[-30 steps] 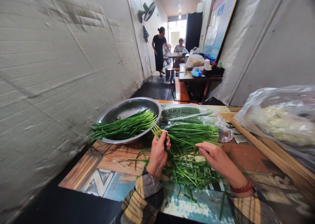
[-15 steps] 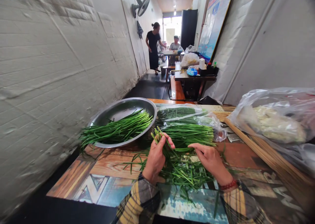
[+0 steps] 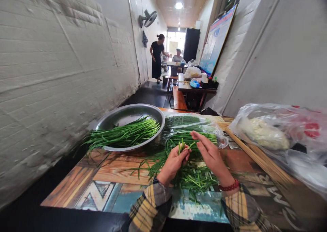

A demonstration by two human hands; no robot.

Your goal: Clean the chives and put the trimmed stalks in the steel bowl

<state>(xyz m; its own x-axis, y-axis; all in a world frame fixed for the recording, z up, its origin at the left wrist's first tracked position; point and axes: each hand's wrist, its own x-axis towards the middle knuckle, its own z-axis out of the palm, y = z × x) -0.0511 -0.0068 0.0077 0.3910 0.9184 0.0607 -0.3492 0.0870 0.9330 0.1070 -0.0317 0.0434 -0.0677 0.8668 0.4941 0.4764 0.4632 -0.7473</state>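
loose green leaf scraps are lying nearest you on the multicoloured plank-print tabletop; your left hand is gripping thin green stalks, ends poking up; your right hand is now coming closer, fingers uncurling open, seemingly empty, so only your left's holding; behind, a round silver metal basin is cradling more

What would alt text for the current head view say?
A person's left hand grips a few green stalks, the right hand open beside it, above scattered greens on a patterned table. Ahead to the left, a metal bowl holds a larger bunch, leafy ends hanging out; farther back, another person stands.
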